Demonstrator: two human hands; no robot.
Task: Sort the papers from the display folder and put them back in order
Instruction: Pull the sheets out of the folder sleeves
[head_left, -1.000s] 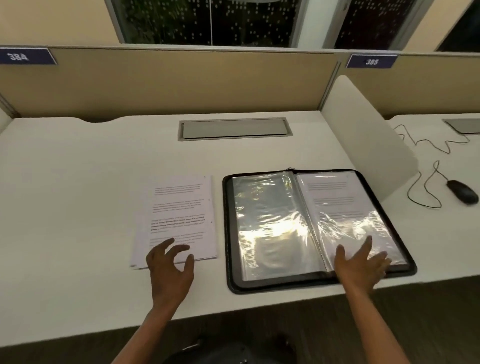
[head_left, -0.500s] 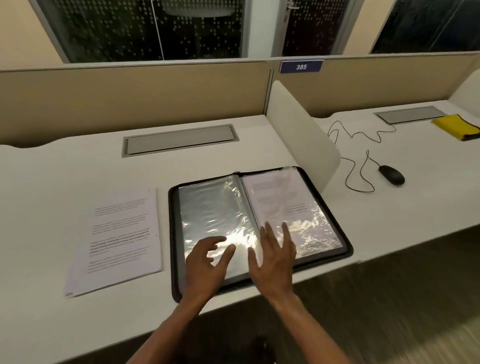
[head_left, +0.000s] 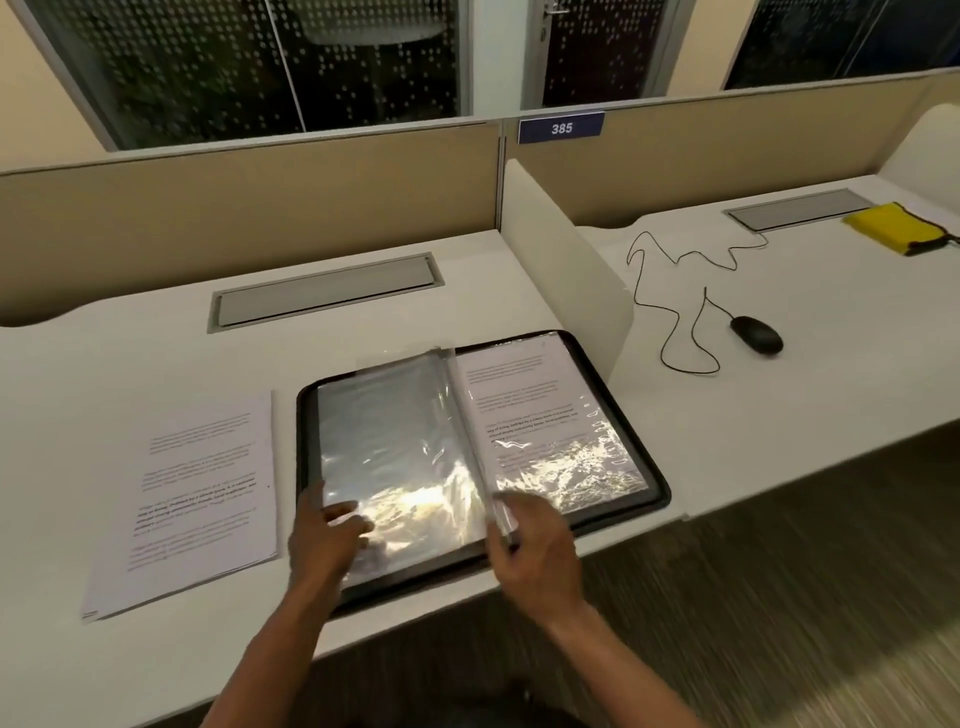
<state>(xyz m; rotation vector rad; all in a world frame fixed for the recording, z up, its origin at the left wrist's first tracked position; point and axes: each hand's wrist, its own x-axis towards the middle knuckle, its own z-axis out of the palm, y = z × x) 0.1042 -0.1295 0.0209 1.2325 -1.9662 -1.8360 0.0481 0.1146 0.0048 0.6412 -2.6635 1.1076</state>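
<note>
On a white desk (head_left: 156, 338), a black display folder (head_left: 644, 467) lies open. The left hand (head_left: 324, 540) rests with fingers spread on the empty left sleeve (head_left: 384, 431); the right hand (head_left: 535, 551) pinches a sleeve's bottom edge by the spine. Loose papers (head_left: 197, 499) sit just left.

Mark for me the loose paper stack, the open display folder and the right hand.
loose paper stack (head_left: 200, 499), head view, middle of the top printed sheet.
display folder (head_left: 657, 480), head view, black rim along its right edge.
right hand (head_left: 537, 551), head view, back of the hand, fingers pinching a plastic sleeve's lower edge.
</note>
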